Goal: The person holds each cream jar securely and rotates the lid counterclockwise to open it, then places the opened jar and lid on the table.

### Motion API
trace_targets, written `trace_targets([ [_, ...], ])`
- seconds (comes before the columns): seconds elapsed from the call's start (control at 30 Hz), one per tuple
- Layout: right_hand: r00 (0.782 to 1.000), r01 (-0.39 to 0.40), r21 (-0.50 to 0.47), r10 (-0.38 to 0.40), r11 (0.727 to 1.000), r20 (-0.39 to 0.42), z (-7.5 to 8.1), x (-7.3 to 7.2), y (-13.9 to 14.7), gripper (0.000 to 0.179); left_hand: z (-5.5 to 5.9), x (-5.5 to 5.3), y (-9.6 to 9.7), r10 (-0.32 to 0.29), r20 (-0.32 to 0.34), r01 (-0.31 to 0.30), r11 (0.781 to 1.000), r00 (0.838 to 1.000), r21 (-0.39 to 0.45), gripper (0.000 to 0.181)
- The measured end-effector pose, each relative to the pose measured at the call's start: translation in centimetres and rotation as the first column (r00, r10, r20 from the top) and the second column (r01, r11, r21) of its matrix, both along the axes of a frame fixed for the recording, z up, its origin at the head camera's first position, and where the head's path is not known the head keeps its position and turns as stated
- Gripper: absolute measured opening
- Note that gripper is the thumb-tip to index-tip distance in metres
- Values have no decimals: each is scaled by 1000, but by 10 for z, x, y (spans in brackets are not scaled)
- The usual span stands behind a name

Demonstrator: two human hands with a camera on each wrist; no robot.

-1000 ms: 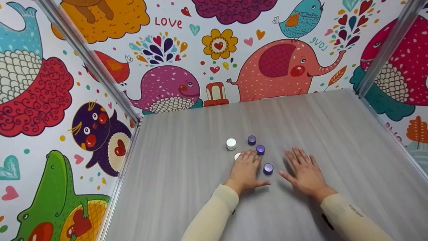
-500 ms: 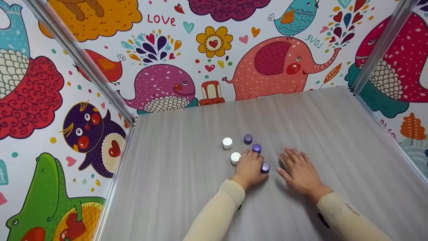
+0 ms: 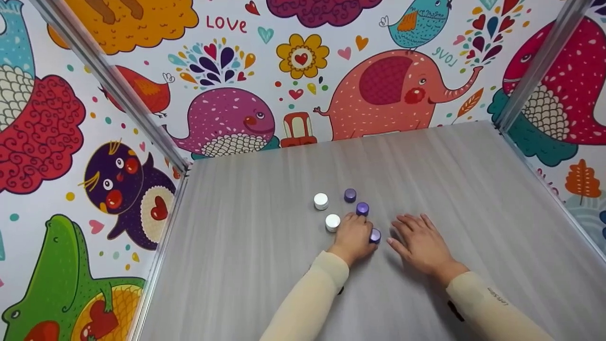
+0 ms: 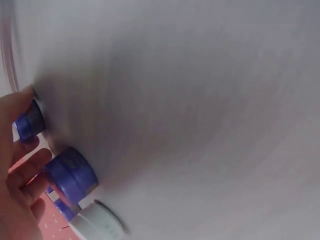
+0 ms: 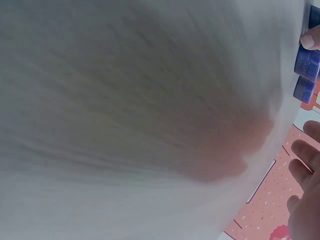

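The left hand (image 3: 354, 237) is curling its fingers around a small purple cylindrical plastic jar (image 3: 375, 235), which is standing on the grey wood-grain tabletop (image 3: 265, 265) at that hand's right edge, between the two hands. The right hand (image 3: 419, 244) is lying flat beside it, fingers spread and holding nothing, near the jar but apart from it. In the left wrist view the jar (image 4: 29, 122) is sitting against the fingertips. Two more purple jars (image 3: 362, 209) (image 3: 350, 195) and two white round jars (image 3: 333, 222) (image 3: 321, 201) are standing just beyond the left hand. "LOVE" (image 3: 226, 23) is reading on the cartoon wall. Bare tabletop is lying open toward the metal-framed edges (image 3: 161, 255).
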State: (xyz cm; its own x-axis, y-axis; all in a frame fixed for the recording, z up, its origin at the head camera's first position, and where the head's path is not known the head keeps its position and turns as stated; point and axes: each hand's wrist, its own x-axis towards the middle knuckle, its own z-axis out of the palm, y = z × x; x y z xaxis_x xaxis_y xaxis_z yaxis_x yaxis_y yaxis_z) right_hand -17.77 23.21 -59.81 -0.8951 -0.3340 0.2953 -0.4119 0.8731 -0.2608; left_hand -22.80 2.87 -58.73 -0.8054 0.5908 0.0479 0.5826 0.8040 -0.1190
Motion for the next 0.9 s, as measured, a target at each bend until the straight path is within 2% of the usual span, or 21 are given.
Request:
trace_targets([
  [0.13,1000,-16,0,16,1000,-16,0,-1,-2,53,-1,-1,0,7,-14,-7,1000,1000,13,45],
  [0.3,996,-58,-15,57,998,-66,0,-4,-7,38,-1,0,-1,12,-23,-11,999,1000,36,43],
  [0.5,990,-98,-37,94,995,-104,3,-7,-15,27,3,3,-4,21,-52,-14,993,998,114,39],
  [0.67,991,-99,-63,93,993,-99,7,-7,-22,23,5,5,-5,15,-83,0,985,996,172,36],
  [0.9,991,-83,-91,73,992,-108,9,-9,-30,20,6,8,-7,11,-110,10,981,994,194,35],
])
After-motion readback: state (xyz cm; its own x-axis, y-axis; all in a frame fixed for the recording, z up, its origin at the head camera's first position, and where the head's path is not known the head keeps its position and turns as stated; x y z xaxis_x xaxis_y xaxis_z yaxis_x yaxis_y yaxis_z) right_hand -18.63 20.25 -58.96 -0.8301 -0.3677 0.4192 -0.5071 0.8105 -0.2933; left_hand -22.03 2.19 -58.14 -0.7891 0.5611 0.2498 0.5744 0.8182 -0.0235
